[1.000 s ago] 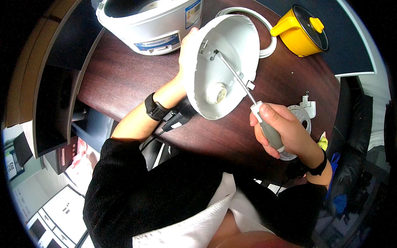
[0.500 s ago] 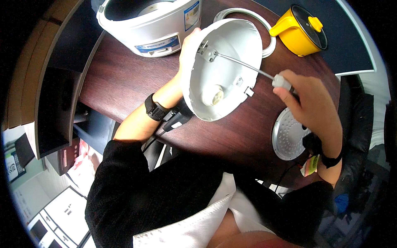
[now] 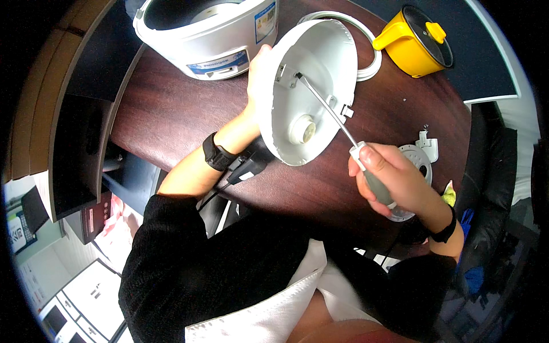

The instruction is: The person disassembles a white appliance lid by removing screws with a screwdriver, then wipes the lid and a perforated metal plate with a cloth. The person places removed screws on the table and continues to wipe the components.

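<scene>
My left hand [image 3: 255,86] grips a white domed lid shell [image 3: 314,51] by its left side, with its hollow inside facing me; the fingers behind the shell are hidden. Closed around the grey and white handle of a screwdriver [image 3: 328,108] is my right hand [image 3: 392,177]. The screwdriver's tip reaches into the shell, at or close to a small fitting [image 3: 286,76] on the inner wall. A short round tube [image 3: 303,130] stands inside the shell, lower down. Partly behind my right hand lies a round perforated metal plate [image 3: 414,153], beside a small loose white plastic part [image 3: 429,147].
A white rice cooker body [image 3: 223,43] stands at the back left of the dark wooden table [image 3: 171,108]. Behind the shell lies a white ring [image 3: 374,66]. A yellow pot with a dark lid [image 3: 400,48] is at the far right. A black corded object [image 3: 249,167] lies under my left forearm.
My right hand has come down and left with the screwdriver, whose shaft now slants more steeply. The shell has shifted slightly. The loose white part and a tiny speck on the table now show.
</scene>
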The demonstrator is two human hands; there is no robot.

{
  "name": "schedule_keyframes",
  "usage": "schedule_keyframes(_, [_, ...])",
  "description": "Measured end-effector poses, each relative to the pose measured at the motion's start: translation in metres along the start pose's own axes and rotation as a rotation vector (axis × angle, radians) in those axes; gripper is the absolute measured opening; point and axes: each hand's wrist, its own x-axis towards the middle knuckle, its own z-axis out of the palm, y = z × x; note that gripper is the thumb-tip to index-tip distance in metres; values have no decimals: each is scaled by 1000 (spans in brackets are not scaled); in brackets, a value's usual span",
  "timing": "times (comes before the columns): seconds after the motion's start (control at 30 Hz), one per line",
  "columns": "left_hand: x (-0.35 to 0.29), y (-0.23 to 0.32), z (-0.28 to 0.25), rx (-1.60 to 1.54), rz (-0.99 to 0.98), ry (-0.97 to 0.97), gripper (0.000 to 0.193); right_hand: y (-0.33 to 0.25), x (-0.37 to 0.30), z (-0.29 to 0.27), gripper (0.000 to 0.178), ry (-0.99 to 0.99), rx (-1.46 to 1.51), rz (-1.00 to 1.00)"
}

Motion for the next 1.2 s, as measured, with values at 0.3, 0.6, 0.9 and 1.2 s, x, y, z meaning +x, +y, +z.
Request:
schedule_keyframes(0.3, [-2, -1, -6, 4, -88, 22, 64, -23, -5, -22, 23, 585, -1422, -459])
schedule_keyframes(0.6, [-5, 6, -4, -90, -124, -75, 65, -40, -14, -27, 23, 765, -1664, -664])
schedule_keyframes(0.9, [-5, 2, -8, -128, -126, -91, 66, -4, -11, -6, 35, 33, -88, -20])
schedule_keyframes(1.2, [-4, 1, -10, -153, -132, -107, 67, -13, 0, -27, 27, 402, -937, -336])
